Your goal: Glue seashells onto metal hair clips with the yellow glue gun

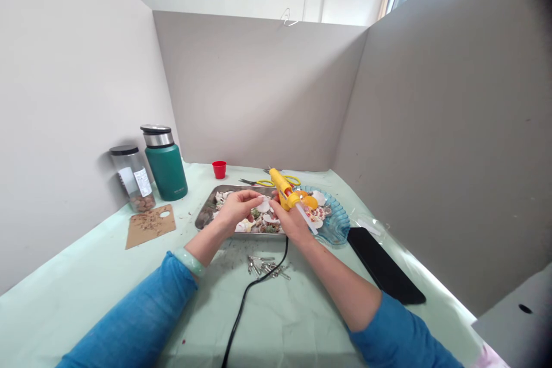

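Over a metal tray of mixed seashells, my left hand pinches a small white shell between thumb and fingertips. My right hand is wrapped round a yellow hot glue gun, with a white glue stick jutting from its rear. Its fingertips come close to the shell; whether they touch it I cannot tell. The gun's black cord runs down across the cloth. Right of the tray, a blue scalloped dish holds orange and white shells.
Metal hair clips lie before the tray. Yellow-handled scissors and a red cup are behind. At left stand a green bottle and a lidded jar, near a cardboard piece. A black flat object lies right.
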The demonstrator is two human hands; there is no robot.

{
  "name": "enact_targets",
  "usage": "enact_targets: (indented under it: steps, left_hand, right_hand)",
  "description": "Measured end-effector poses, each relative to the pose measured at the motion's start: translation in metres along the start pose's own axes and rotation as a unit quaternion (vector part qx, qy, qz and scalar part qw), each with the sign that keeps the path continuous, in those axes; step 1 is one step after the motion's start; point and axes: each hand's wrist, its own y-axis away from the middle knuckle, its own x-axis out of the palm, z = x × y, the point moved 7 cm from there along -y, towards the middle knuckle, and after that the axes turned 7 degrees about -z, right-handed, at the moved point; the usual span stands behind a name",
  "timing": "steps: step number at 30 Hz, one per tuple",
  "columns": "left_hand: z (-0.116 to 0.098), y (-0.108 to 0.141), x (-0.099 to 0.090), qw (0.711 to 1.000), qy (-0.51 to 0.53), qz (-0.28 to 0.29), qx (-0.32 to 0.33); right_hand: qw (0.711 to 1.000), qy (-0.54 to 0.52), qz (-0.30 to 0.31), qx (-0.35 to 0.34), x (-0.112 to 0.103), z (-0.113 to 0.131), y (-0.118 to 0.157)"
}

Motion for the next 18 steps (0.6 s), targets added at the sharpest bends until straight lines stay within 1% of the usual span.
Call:
enact_targets:
  steps: [3,8,11,15,18]
  left_hand:
    - [0.0,-0.001,-0.001,1.0,-0.004,0.001,0.004]
    - [0.003,-0.003,-0.001,1.0,-0.009,0.004,0.003]
    - [0.007,-0.002,0.001,1.0,-0.007,0.019,-0.007]
    - [0.011,0.001,0.007,0.998,0.003,0.048,-0.04]
    - [0.011,0.002,0.01,0.997,0.027,0.058,-0.045]
  right_hand:
    - [1.0,-0.001,0.012,-0.007,0.002,0.0,0.0]
    - [1.0,-0.015,0.012,-0.005,0.001,0.001,0.0]
    - [0.999,-0.036,0.024,0.018,0.003,0.001,0.0]
    - [0.996,-0.071,0.015,0.056,0.002,-0.004,-0.001]
    - [0.994,-0.092,0.011,0.06,0.003,-0.004,-0.001]
